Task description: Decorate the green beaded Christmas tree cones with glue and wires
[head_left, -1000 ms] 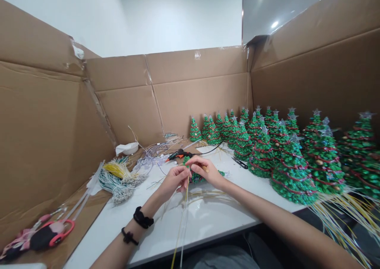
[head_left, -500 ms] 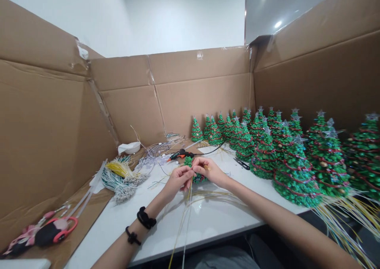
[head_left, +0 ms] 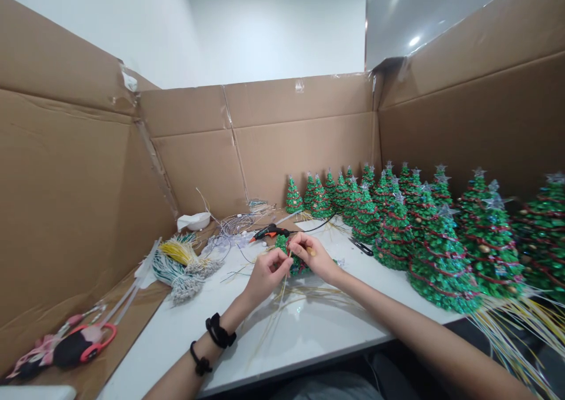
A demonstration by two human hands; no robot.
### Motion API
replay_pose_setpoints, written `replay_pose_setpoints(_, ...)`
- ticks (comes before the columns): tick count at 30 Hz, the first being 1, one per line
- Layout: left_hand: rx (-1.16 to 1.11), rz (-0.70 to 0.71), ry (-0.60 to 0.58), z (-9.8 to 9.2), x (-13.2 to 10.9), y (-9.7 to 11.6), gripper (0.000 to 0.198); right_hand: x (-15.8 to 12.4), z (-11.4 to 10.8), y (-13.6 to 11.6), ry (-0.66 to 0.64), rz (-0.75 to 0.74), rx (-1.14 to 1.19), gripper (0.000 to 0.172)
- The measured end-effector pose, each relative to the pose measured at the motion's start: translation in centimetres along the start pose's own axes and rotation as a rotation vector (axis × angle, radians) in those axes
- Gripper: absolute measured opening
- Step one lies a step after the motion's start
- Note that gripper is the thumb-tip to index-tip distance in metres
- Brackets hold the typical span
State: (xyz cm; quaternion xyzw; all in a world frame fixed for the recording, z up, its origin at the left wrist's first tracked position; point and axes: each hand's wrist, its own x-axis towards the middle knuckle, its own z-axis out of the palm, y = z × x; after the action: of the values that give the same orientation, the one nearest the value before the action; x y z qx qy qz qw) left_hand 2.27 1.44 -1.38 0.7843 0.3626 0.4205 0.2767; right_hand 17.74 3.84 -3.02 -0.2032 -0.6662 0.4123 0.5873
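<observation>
My left hand (head_left: 268,270) is closed in a pinch on thin yellow and white wires (head_left: 279,307), which trail down toward the table's front edge. Touching or nearly touching it, my right hand (head_left: 312,257) pinches the upper part of the same wires. A small yellowish-brown bit shows at my right fingers; its kind is unclear. Behind both hands a green tinsel Christmas tree (head_left: 281,243) with red garland lies on its side, partly hidden by them. More yellow wires spread from it across the white table (head_left: 309,341).
An orange-and-black glue gun (head_left: 270,232) lies just beyond the hands. Black thread snips (head_left: 361,246) are to the right, before rows of upright trees (head_left: 445,259). Wire bundles (head_left: 183,267) and a white scoop (head_left: 193,220) sit left. Cardboard walls (head_left: 304,147) enclose the table.
The wires' loose ends have swung up and away from the front edge and look blurred. My left hand has shifted slightly right and down, and more of the lying tree shows.
</observation>
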Motion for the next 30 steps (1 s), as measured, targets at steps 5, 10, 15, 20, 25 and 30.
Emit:
replay_pose_setpoints(5,-0.059,0.008,0.016,0.0,0.0,0.2,0.029,-0.2,0.1,-0.6,-0.062,-0.027,0.015,0.031)
replay_pose_setpoints(10,-0.041,0.052,0.008,-0.1,-0.1,0.1,0.029,-0.3,0.1,-0.8,-0.106,-0.053,0.056,0.031)
replay_pose_setpoints(15,-0.008,0.055,0.002,-0.1,-0.1,0.1,0.030,-0.3,0.2,-0.9,-0.097,-0.021,0.055,0.028)
replay_pose_setpoints(20,-0.011,0.023,-0.015,0.0,-0.1,-0.2,0.030,-0.4,0.2,-1.2,-0.084,0.000,0.015,0.027)
replay_pose_setpoints(25,0.006,0.039,-0.037,0.2,-0.1,-0.5,0.028,-0.4,0.1,-1.3,-0.106,-0.003,0.019,0.024)
replay_pose_setpoints(30,0.110,0.036,0.008,-0.2,0.0,-0.3,0.026,-0.3,0.4,-1.8,0.097,-0.094,0.032,0.023)
